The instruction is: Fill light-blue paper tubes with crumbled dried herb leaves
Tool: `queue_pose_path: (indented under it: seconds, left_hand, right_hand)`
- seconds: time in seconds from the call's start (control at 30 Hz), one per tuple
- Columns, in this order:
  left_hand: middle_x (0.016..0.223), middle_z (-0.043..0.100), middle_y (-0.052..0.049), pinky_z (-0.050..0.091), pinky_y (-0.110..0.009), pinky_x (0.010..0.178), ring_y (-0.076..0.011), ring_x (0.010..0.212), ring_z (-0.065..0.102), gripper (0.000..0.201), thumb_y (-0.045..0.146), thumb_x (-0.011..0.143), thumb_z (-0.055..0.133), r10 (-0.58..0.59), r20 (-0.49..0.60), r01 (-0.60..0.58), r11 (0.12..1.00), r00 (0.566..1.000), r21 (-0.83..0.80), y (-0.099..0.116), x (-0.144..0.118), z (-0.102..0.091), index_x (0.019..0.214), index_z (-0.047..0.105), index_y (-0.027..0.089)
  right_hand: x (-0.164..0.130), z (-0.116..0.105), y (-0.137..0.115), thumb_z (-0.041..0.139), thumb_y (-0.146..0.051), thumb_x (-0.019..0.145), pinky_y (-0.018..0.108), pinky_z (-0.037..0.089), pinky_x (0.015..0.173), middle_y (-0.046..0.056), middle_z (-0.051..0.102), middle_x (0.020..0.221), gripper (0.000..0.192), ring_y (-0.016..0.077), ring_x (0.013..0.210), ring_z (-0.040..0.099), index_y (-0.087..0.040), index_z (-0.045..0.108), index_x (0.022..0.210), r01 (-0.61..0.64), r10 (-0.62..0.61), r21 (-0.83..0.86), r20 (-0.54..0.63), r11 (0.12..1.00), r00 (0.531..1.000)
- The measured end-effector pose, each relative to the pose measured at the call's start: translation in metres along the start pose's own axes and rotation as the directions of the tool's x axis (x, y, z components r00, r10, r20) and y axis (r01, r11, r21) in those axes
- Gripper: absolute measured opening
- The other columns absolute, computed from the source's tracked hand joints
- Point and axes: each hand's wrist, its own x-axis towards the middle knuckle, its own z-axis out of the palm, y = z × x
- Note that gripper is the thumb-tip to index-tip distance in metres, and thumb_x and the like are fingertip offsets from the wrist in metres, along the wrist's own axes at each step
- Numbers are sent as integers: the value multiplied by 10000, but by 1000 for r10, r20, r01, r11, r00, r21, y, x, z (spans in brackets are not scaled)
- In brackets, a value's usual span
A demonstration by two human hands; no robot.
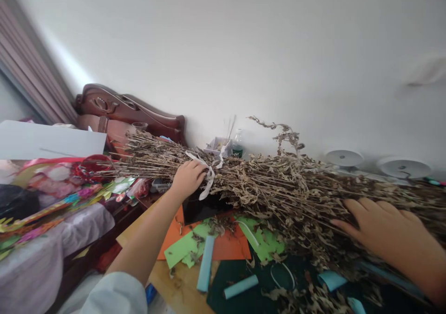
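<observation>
A long bundle of dried plant stalks with curled brown leaves lies across the table from left to right. Around its left part a white plastic strip is knotted, its loose ends hanging. My left hand grips the bundle just left of the knot, fingers curled over the stalks. Toward the right, my right hand grasps the leafy part, its fingertips partly sunk among the leaves and the thumb on the near side. Both hands are closed on the same bundle, and its far right end runs out of view.
Below the bundle lie orange paper, green paper, light blue paper rolls and fallen leaves on the table. A plastic bottle and two white discs stand behind. At left is a bed with a wooden headboard.
</observation>
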Motion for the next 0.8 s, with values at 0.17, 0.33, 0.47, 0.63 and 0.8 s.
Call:
queue_pose_path:
  seconds: [0.17,0.33,0.47,0.63,0.8]
  left_hand:
    - [986,543,-53,271,-402,807,-243,970,409,211,253,737,477,92,46,-98,986,995,138,14,10,0,933,555,244]
    - [978,556,-35,265,-368,773,-215,941,433,188,256,756,473,157,97,-173,966,983,192,12,8,1,929,547,250]
    - [996,551,-28,253,-354,788,-199,954,442,203,324,759,482,174,104,-192,959,979,206,7,4,3,942,528,247]
    - [977,554,-48,261,-352,768,-210,939,450,299,379,736,502,155,80,-169,960,985,222,4,2,8,987,495,217]
    - [907,557,-41,269,-352,729,-208,882,453,234,395,767,442,177,91,-194,948,980,251,7,-2,7,897,543,229]
  right_hand:
    - [-6,4,-4,516,-448,704,301,338,519,41,518,688,270,224,681,507,-182,483,735,-8,8,32,-8,999,1000]
    - [-12,-1,-9,528,-435,703,297,333,516,31,492,645,264,220,660,496,-181,453,701,-2,3,32,-15,999,1000]
    - [-15,-2,-13,542,-427,688,306,336,521,21,484,631,258,224,658,498,-187,446,681,-21,22,32,-22,999,1000]
    - [-19,-2,-17,455,-411,729,307,329,508,35,498,634,218,231,647,502,-195,456,707,-20,21,41,-45,999,999]
    - [-26,-1,-19,213,-416,780,354,338,535,81,523,680,326,268,684,500,-214,468,751,-28,32,85,-44,996,998]
